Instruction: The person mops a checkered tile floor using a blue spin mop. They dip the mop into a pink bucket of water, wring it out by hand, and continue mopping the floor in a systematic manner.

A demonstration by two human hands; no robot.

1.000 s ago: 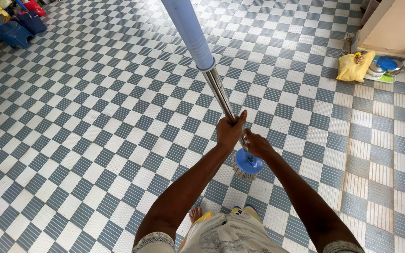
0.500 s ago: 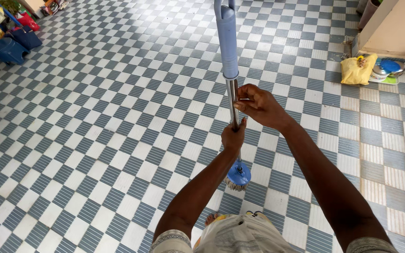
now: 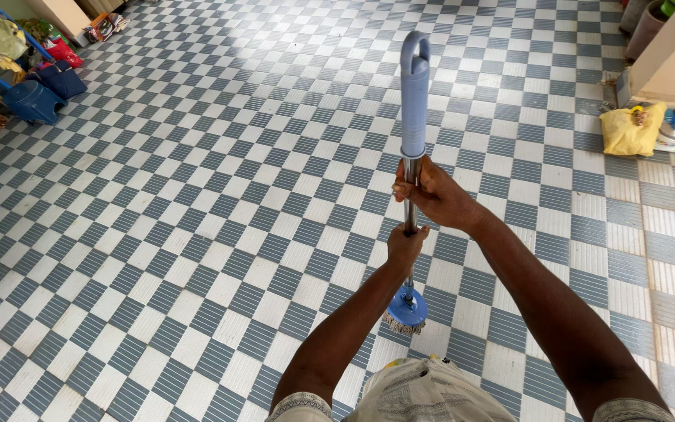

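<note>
Both hands grip the mop pole: right hand above, left hand below. Mop head sits on the checkered floor, no wet streaks visible.

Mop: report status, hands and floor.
Right hand shut on mop pole, left hand shut below it. Mop head on tiled floor. Nothing near it.

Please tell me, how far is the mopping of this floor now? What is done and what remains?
Done: nothing shows clearly; the checkered tile floor has no visible wet streaks. In hand: the right hand and the left hand both grip the metal shaft of the mop, held upright, its blue head resting on the tiles near the feet. Left: seemingly most of the floor.
</note>
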